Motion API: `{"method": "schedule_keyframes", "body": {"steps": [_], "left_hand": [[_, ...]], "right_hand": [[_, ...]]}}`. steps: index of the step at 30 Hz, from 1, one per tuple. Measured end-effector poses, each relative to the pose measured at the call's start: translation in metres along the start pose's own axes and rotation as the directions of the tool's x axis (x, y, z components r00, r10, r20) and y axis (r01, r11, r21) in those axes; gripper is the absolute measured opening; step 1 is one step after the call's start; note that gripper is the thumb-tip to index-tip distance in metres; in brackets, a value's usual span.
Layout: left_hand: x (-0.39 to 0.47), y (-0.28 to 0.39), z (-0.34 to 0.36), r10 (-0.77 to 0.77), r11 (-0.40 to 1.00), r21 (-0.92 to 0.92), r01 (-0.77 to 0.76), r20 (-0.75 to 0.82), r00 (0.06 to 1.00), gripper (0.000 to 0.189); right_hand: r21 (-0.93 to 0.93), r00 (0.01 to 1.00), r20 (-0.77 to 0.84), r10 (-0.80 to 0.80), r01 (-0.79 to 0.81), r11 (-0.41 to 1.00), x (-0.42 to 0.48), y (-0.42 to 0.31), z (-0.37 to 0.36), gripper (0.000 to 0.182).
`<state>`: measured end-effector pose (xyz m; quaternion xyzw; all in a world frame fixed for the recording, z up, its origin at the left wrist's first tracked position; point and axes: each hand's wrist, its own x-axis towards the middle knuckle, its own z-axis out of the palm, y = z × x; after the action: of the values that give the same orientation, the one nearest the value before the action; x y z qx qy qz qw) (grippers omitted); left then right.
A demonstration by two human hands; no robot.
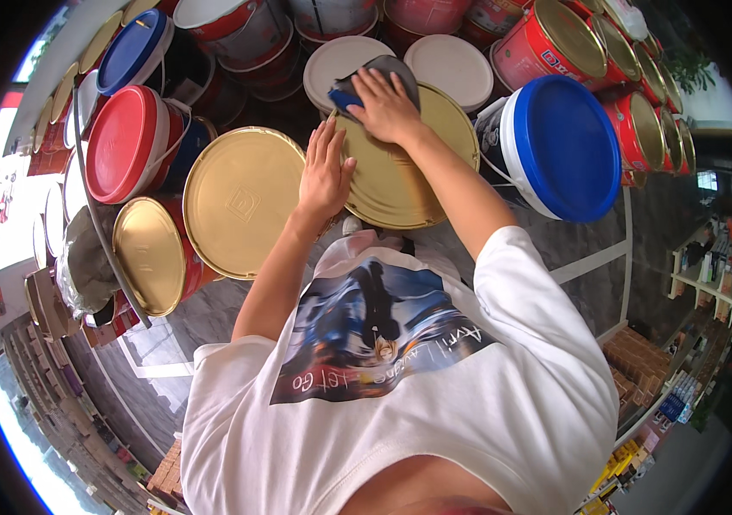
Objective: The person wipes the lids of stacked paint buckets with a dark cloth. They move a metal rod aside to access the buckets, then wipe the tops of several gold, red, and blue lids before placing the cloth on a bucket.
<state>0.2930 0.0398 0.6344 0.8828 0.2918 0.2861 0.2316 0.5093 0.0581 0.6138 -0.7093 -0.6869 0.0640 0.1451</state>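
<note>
My right hand (384, 106) lies flat with fingers spread on a dark grey cloth (404, 72) that has a blue part at its left. The cloth covers the far part of a gold metal pail lid (398, 174) and overlaps a white lid (340, 61) behind it in the view. At the gold lid's left edge is my left hand (327, 170), empty, its fingers extended and thumb apart. Whether its palm bears on the rim cannot be told. Left of that hand is a second gold lid (246, 203) with an embossed mark.
A pail with a blue lid (565, 148) stands right, a red-lidded pail (122, 145) left. Stacked red pails (527, 48) fill the far side. A thin dark bar (92, 199) slants along the left, by a plastic-wrapped bundle (85, 264). Shelves (707, 277) stand far right.
</note>
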Motion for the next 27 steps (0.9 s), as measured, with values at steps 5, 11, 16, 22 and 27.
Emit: {"method": "schedule_keyframes", "body": {"steps": [5, 11, 16, 22, 27], "left_hand": [[-0.001, 0.005, -0.003, -0.05, 0.999, -0.003, 0.05, -0.015, 0.999, 0.054], [-0.001, 0.002, -0.003, -0.034, 0.999, 0.03, 0.034, 0.029, 0.999, 0.055], [-0.003, 0.002, -0.004, -0.07, 0.997, -0.022, 0.07, 0.008, 0.998, 0.049], [-0.003, 0.002, -0.005, -0.046, 0.999, -0.026, 0.046, 0.011, 0.999, 0.048], [-0.004, -0.001, -0.006, -0.04, 0.998, -0.037, 0.041, 0.018, 0.999, 0.05]], "right_hand": [[0.014, 0.983, 0.043, -0.178, 0.178, 0.984, 0.009, -0.031, 0.019, 0.059], [-0.025, 0.979, -0.156, 0.133, -0.139, 0.99, -0.003, 0.045, 0.001, 0.056], [-0.143, 0.899, -0.088, 0.429, -0.437, 0.888, -0.053, 0.067, -0.034, 0.054], [-0.156, 0.86, -0.234, 0.454, -0.494, 0.855, -0.137, 0.038, -0.04, 0.058], [-0.192, 0.896, -0.173, 0.409, -0.438, 0.878, -0.186, -0.007, -0.042, 0.059]]}}
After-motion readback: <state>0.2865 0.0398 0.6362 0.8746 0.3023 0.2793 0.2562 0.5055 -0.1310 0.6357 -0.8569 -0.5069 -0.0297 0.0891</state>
